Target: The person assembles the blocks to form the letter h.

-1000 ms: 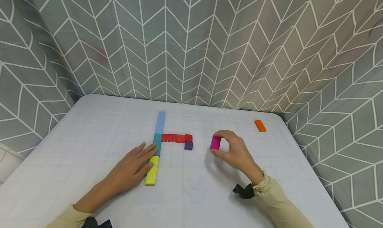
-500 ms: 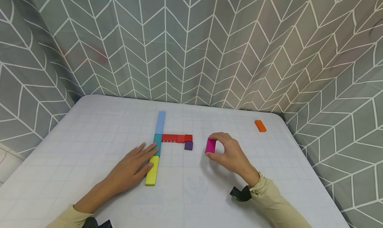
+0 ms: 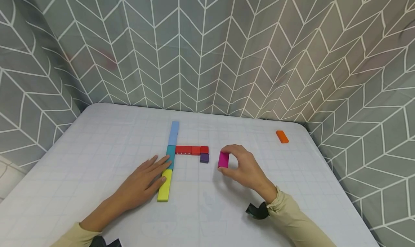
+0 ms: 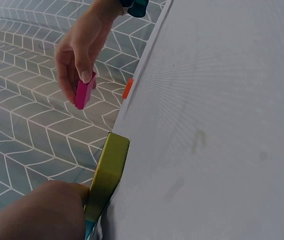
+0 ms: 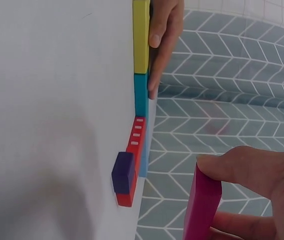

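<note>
My right hand (image 3: 248, 170) pinches a magenta block (image 3: 223, 159) between thumb and fingers, held above the table to the right of the other blocks. In the right wrist view the magenta block (image 5: 203, 205) is tilted, its lower end cut off. My left hand (image 3: 142, 184) lies with fingers extended, touching the teal block (image 3: 170, 152) and the yellow block (image 3: 164, 189). A light blue block (image 3: 173, 132) continues that column at the far end. From the teal block a row of red blocks (image 3: 183, 150) runs right, with a dark purple block (image 3: 204, 158) against its end on the near side.
An orange block (image 3: 282, 136) lies alone near the table's far right corner. The white table (image 3: 107, 139) ends at a grey curtain (image 3: 194, 52) with white lines, which also hangs along both sides. Black wrist straps (image 3: 257, 211) sit at the sleeves.
My right hand has moved left with the magenta block, closer to the red and purple blocks. The left hand and the laid blocks stay where they were.
</note>
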`<state>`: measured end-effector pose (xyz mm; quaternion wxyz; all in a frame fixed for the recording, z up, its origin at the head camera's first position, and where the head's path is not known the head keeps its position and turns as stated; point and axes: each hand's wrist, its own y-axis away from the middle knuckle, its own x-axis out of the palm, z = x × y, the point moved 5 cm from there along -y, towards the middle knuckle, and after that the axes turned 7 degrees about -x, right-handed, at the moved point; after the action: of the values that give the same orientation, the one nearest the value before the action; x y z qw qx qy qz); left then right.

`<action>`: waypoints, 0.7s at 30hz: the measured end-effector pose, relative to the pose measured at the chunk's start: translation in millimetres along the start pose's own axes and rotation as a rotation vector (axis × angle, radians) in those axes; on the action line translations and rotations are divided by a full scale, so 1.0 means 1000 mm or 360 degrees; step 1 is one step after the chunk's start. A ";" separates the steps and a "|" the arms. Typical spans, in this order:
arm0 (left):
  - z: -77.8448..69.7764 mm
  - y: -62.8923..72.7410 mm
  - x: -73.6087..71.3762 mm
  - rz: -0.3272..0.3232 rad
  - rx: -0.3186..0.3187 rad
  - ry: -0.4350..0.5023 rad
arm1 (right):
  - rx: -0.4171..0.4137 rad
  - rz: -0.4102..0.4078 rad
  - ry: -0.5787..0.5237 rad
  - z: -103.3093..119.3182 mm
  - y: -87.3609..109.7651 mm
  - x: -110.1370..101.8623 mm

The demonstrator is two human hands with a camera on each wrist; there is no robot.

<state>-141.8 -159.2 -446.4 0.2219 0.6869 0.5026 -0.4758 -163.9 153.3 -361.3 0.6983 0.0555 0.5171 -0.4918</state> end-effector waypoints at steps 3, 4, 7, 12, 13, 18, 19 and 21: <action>0.000 0.000 0.000 -0.0001 0.0000 -0.0005 | -0.0007 0.0007 -0.0004 0.000 -0.001 0.004; 0.000 0.000 0.000 -0.0003 0.0001 -0.0006 | -0.0009 0.0010 -0.0009 -0.001 -0.001 0.005; 0.000 0.000 0.000 -0.0004 0.0002 -0.0008 | -0.0013 0.0022 -0.0020 0.000 -0.002 0.009; 0.000 0.000 0.000 0.0001 -0.0008 -0.0011 | -0.0036 0.0036 -0.0028 0.002 -0.003 0.016; 0.000 0.000 0.000 0.0002 -0.0010 -0.0013 | -0.0041 0.0039 -0.0022 0.003 -0.003 0.017; 0.000 0.000 -0.001 0.0002 -0.0008 -0.0015 | -0.0047 0.0071 0.0016 0.004 -0.004 0.024; 0.000 0.000 -0.001 0.0001 -0.0007 -0.0012 | -0.0042 0.0083 0.0015 0.005 -0.004 0.025; -0.001 0.000 -0.001 -0.0004 -0.0003 -0.0005 | -0.0041 0.0104 0.0016 0.005 -0.004 0.028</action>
<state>-141.5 -159.4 -445.1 0.2228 0.6854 0.5036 -0.4765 -164.0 130.7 -378.7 0.7121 0.0660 0.5247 -0.4618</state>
